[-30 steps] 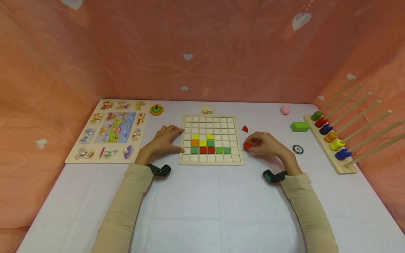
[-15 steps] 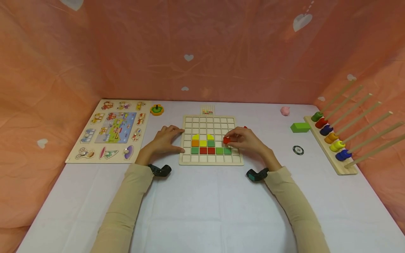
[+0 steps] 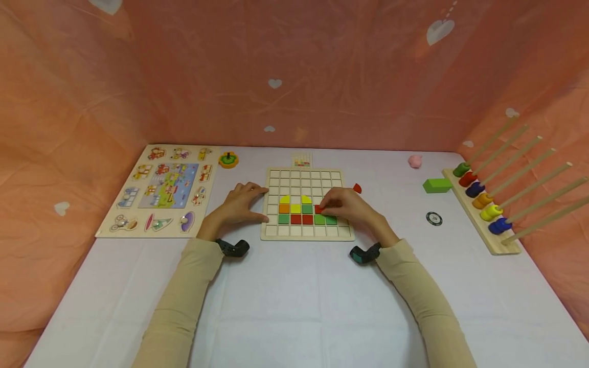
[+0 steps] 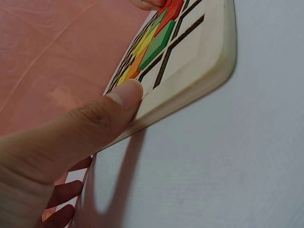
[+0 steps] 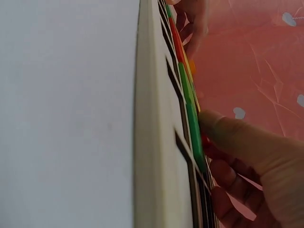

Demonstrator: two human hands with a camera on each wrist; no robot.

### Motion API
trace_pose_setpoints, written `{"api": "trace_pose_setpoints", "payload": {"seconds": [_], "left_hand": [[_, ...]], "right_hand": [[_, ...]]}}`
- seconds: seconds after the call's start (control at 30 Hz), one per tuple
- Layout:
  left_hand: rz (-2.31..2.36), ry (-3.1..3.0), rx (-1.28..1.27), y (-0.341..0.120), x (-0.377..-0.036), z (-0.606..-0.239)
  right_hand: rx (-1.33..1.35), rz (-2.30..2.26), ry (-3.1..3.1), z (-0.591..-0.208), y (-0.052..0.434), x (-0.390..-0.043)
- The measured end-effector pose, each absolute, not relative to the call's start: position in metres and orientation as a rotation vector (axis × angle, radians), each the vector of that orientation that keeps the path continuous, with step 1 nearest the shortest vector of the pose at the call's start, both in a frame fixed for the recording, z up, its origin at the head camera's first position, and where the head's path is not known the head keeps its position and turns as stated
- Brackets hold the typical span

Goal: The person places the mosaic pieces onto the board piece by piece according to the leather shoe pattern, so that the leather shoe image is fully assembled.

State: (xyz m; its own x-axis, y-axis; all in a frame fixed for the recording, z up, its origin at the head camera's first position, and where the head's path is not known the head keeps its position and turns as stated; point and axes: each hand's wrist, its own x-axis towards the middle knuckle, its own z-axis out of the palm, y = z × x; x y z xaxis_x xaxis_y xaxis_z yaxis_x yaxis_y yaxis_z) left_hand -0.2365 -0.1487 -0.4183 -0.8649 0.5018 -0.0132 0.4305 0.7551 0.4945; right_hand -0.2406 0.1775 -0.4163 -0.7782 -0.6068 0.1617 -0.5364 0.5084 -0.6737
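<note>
A small red block [image 3: 318, 209] is being pinched between the fingers of the right hand [image 3: 344, 205] over the wooden grid board [image 3: 307, 236], which is lying near the middle of the table [image 3: 294, 301]. The block is being held at a cell just right of the green, yellow and orange tiles already seated in the board's middle rows, directly above the bottom coloured row; whether it is seated in the cell cannot be told. The board's left edge is being touched by the left hand [image 3: 239, 203], its fingers relaxed and nothing being gripped, with the thumb [image 4: 102, 121] being pressed against the rim. A second red piece [image 3: 357, 188] is lying on the table just off the board's right edge. An animal puzzle [image 3: 161, 189] is lying toward the table's left edge, and a peg rack with coloured rings [image 3: 483, 204] along the right edge.
</note>
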Motion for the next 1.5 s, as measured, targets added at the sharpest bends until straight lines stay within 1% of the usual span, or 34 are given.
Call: {"api": "trace_pose_setpoints", "payload": {"seconds": [0.13, 0.4, 0.53, 0.77, 0.93, 1.0, 1.27, 1.5], "left_hand": [[0.735, 2.812, 0.753, -0.149, -0.237, -0.419], [0.739, 2.819, 0.770, -0.151, -0.237, -0.422], [0.738, 2.819, 0.770, -0.150, -0.238, -0.422], [0.743, 2.822, 0.756, -0.150, -0.239, -0.423], [0.744, 2.819, 0.764, -0.150, -0.239, -0.423], [0.740, 2.816, 0.762, -0.150, -0.239, -0.423], [0.732, 2.816, 0.762, -0.150, -0.239, -0.423], [0.726, 2.818, 0.773, -0.150, -0.238, -0.422]], "right_hand": [[-1.041, -1.127, 2.658, -0.417, 0.176, -0.241], [-0.970, -1.090, 2.666, -0.413, 0.174, -0.241], [-0.804, -1.148, 2.742, -0.413, 0.183, -0.245], [-0.498, -1.284, 3.010, -0.418, 0.213, -0.258], [-0.250, -1.260, 3.045, -0.418, 0.230, -0.262], [-0.201, -1.222, 3.018, -0.418, 0.233, -0.262], [-0.206, -1.106, 3.016, -0.416, 0.234, -0.263], [-0.262, -1.195, 2.983, -0.416, 0.232, -0.263]]}}
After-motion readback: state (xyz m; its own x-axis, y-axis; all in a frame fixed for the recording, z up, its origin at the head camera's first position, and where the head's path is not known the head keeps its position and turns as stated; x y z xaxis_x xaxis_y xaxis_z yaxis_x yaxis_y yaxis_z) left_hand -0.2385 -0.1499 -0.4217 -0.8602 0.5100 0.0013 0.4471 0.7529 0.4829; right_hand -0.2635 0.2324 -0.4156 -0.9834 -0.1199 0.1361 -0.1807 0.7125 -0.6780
